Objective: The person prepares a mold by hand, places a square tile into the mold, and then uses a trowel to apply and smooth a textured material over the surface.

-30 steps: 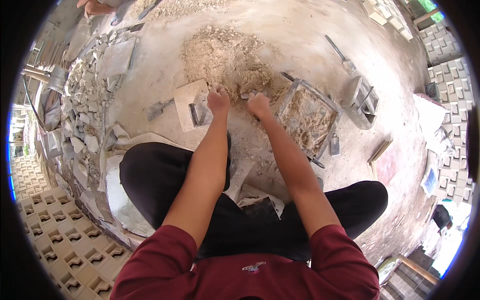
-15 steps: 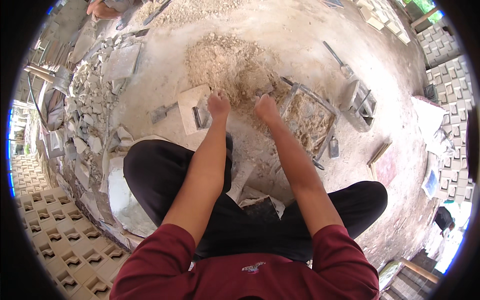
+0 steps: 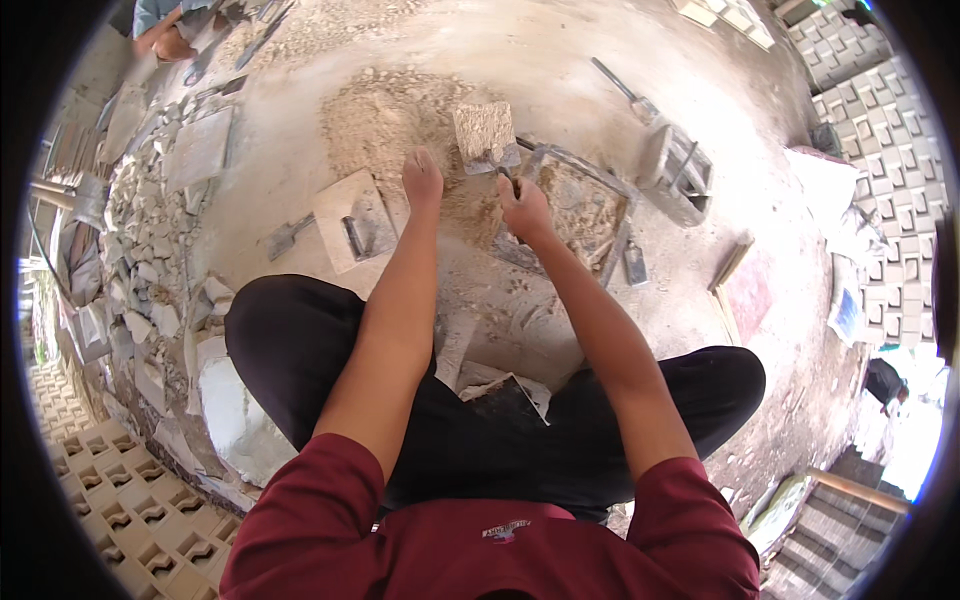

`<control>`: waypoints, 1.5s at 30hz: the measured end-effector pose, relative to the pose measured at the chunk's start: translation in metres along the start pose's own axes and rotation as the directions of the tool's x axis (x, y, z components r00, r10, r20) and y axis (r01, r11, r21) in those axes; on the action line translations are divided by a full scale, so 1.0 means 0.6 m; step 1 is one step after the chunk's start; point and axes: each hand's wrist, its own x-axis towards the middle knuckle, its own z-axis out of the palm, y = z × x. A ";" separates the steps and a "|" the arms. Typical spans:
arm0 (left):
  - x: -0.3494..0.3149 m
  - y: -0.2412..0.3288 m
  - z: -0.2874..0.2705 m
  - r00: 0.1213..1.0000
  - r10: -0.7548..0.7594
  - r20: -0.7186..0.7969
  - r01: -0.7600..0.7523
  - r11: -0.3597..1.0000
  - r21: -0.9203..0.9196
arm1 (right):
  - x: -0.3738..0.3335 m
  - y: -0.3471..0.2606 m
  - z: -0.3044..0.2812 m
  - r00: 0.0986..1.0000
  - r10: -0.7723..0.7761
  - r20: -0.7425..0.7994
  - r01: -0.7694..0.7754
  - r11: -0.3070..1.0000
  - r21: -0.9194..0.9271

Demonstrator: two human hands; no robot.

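Observation:
My right hand (image 3: pixel 525 210) is closed around the dark handle of a trowel (image 3: pixel 503 158). A thick, flat load of sandy mix (image 3: pixel 483 130) lies on its blade, in front of the hand. My left hand (image 3: pixel 422 182) is closed at the near side of a heap of crumbly sand (image 3: pixel 375 125); whether anything is in its fingers is hidden. Just right of the trowel, a dark rectangular frame (image 3: pixel 625 220) lies on the ground with rough mix inside. Left of my left arm lies a pale square board (image 3: pixel 335 220) bearing a small dark-handled tool (image 3: pixel 352 235).
A scraper (image 3: pixel 285 240) lies left of the board. To the right are a grey trough (image 3: pixel 665 195), a long-handled tool (image 3: pixel 625 90) and a small flat tool (image 3: pixel 635 263). Stone rubble (image 3: pixel 150 230) lines the left. Patterned blocks (image 3: pixel 140 490) are stacked around. Another person (image 3: pixel 165 40) is at upper left.
The trowel has come up from the sand, loaded with mix, in my right hand. My left hand has moved slightly forward on the heap. The view has shifted a little.

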 end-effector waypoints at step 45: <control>-0.295 0.158 0.354 0.376 0.586 0.717 -0.912 0.372 0.175 | -0.156 -0.036 -0.541 0.999 0.048 -0.015 -0.049 0.846 -0.531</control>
